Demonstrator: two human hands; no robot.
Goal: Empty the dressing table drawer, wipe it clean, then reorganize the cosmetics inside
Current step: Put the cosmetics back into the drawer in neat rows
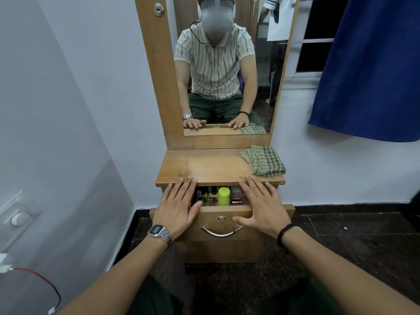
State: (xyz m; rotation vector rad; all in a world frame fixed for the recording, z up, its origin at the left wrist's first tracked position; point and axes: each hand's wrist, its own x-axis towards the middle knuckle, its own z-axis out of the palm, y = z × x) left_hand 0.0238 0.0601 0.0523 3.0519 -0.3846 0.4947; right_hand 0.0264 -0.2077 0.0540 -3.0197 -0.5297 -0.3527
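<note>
Drawer (223, 220) stood part-open, both flat hands, left (176, 205) and right (261, 206), empty above it; small cosmetics bottles (223, 195) looked light, breakable, best pinched singly.

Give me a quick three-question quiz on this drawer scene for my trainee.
1. True or false: the drawer is partly open with cosmetics inside.
2. Where does the cloth lie? A) in the drawer B) on the tabletop, right rear corner C) on the floor
3. Fill in: the tallest bright thing in the drawer is a lime-green ____.

Bonus context: left hand and right hand lie flat, fingers straight, holding nothing.

Key: 1 true; 2 B; 3 jar.
</note>
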